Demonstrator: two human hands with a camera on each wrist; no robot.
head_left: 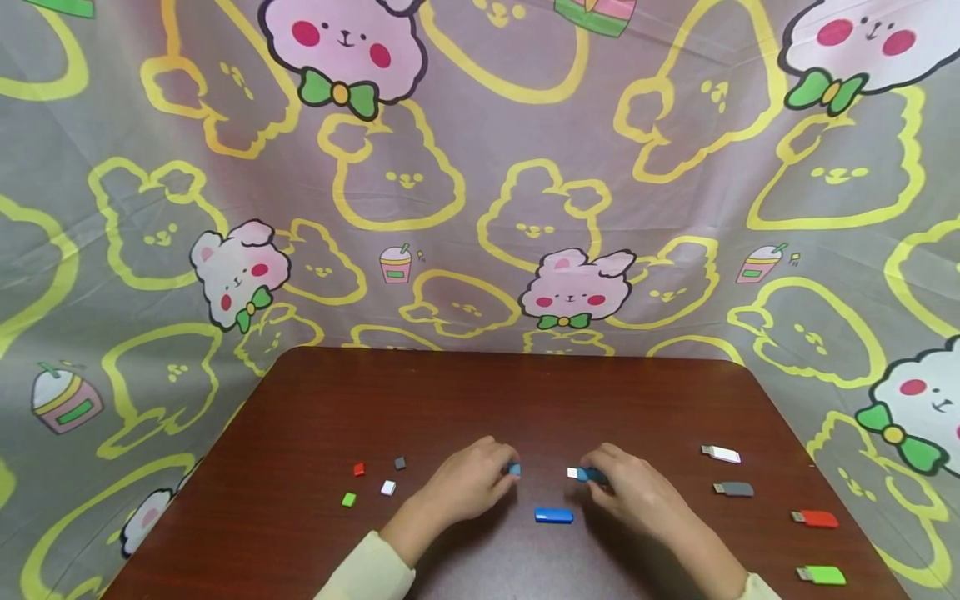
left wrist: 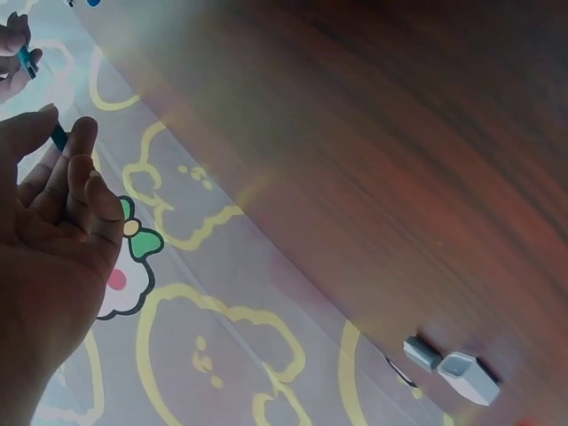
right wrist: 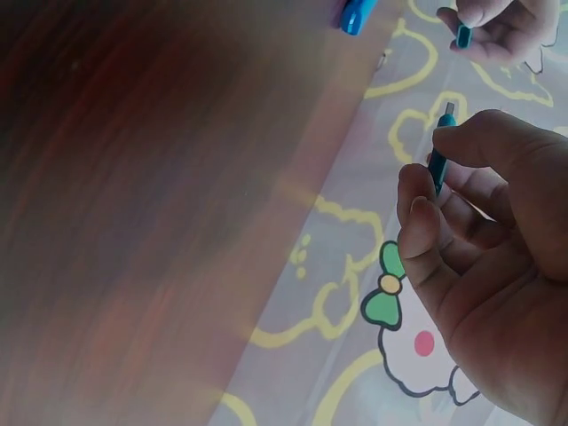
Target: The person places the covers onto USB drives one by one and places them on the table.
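Between thumb and fingertips, my left hand (head_left: 472, 479) pinches a small teal-blue USB stick cap (head_left: 514, 469); the right wrist view shows the open end of the cap (right wrist: 463, 36). My right hand (head_left: 637, 492) pinches a teal-blue USB stick (right wrist: 440, 164), its bare metal plug (head_left: 572, 473) pointing left towards the cap. A gap separates plug and cap, and both are held above the table. Below and between the hands lies a brighter blue USB stick (head_left: 553, 516), with no plug showing. Fingers hide part of the held stick.
On the brown table (head_left: 480, 400), loose caps lie at left: red (head_left: 359, 469), grey (head_left: 400, 462), white (head_left: 387, 487) and green (head_left: 348, 500). Uncapped USB sticks lie at right: white (head_left: 723, 454), grey (head_left: 735, 489), red (head_left: 816, 519) and green (head_left: 823, 575). A patterned curtain (head_left: 465, 183) surrounds the table's back and sides.
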